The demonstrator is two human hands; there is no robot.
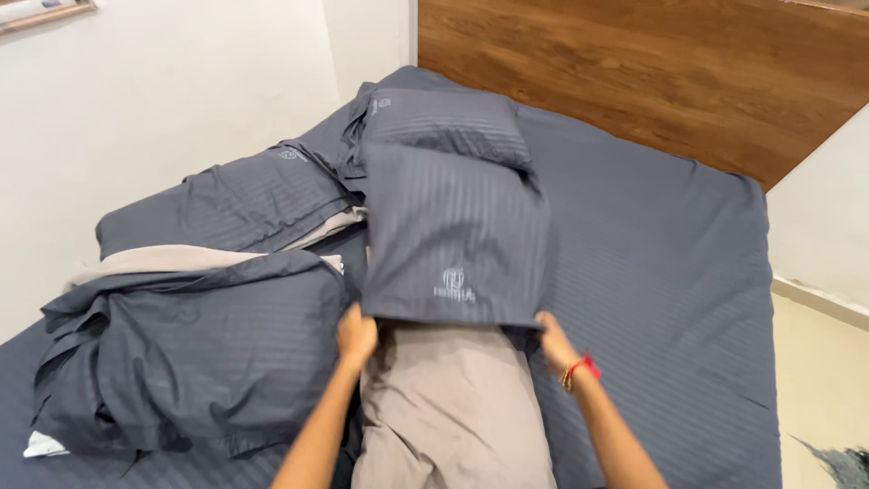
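Dark grey striped pillowcase (453, 235) half drawn over beige pillow (448, 407) lying lengthwise on the bed

A bed (670, 272) fills most of the view, covered by a dark grey fitted sheet (652, 226) with fine woven stripes. Behind the bed, at its far end, a wooden headboard panel (652, 63) of warm brown grain runs across the wall. To the left of the bed a plain white wall (154, 91) stands close against the mattress edge, and a framed picture's lower corner (41, 14) shows high on it. To the right of the bed another white wall (824, 226) ends in a pale skirting strip above a cream floor (819, 398). Even, soft light falls over the bed, with no hard shadows.
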